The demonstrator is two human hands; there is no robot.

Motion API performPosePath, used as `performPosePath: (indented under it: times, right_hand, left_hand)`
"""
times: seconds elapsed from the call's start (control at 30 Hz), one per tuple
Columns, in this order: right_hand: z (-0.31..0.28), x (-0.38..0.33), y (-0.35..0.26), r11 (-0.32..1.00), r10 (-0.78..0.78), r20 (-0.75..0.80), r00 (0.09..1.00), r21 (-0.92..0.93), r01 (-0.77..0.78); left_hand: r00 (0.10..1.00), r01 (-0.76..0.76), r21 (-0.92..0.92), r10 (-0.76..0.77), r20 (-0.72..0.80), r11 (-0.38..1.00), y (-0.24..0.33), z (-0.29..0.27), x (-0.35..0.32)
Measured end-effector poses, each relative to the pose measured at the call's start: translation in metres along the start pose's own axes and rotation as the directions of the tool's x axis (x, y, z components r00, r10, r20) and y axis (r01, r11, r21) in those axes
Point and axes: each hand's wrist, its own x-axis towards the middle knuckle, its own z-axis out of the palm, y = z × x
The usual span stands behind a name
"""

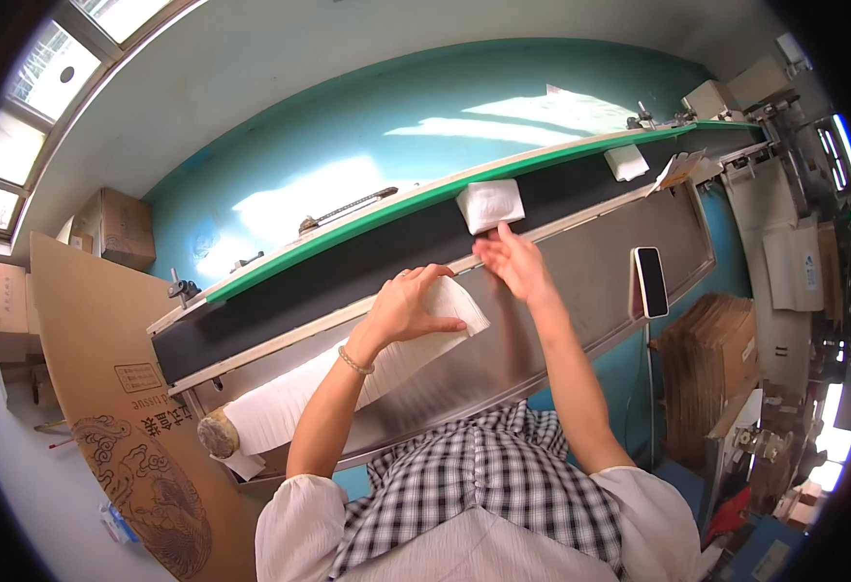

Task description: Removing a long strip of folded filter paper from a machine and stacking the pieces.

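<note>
A long row of white folded tissues lies slantwise on the metal tray in front of me. My left hand, a beaded band on its wrist, clasps the row's right end, thumb on the near side and fingers over the far side. At the other end sits a round, mottled brown block. My right hand is raised with fingers apart and slightly blurred, holding nothing visible. Just beyond its fingertips, a white tissue stack rests on the black conveyor belt; whether they touch, I cannot tell.
Another white stack is farther right on the belt, near some loose cartons. A green rail runs along the far side. A phone stands at the tray's right edge. Large cardboard leans left; flattened cartons are stacked right.
</note>
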Motion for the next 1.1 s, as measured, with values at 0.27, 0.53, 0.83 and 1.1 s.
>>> performPosePath:
  times: [0.27,0.53,0.83,1.1]
  right_hand:
    - [0.032,-0.08,0.041,0.57,-0.276,0.273,0.922,-0.725,0.386]
    - [-0.003,-0.061,0.028,0.609,0.013,0.269,0.963,-0.766,0.206]
    - [0.037,-0.077,0.046,0.747,-0.019,0.198,0.98,-0.649,0.146]
    - [-0.002,-0.061,0.037,0.716,0.02,0.245,0.969,-0.68,0.158]
  left_hand:
    - [0.998,-0.057,0.117,0.06,-0.029,0.991,-0.004,-0.007,-0.012]
    - [1.0,0.014,0.004,-0.014,-0.017,1.0,-0.011,-0.003,-0.013]
    - [0.999,0.026,0.064,-0.025,-0.023,0.998,-0.007,-0.006,-0.025]
    - [0.997,0.077,0.041,-0.077,-0.005,0.996,-0.013,-0.006,-0.029]
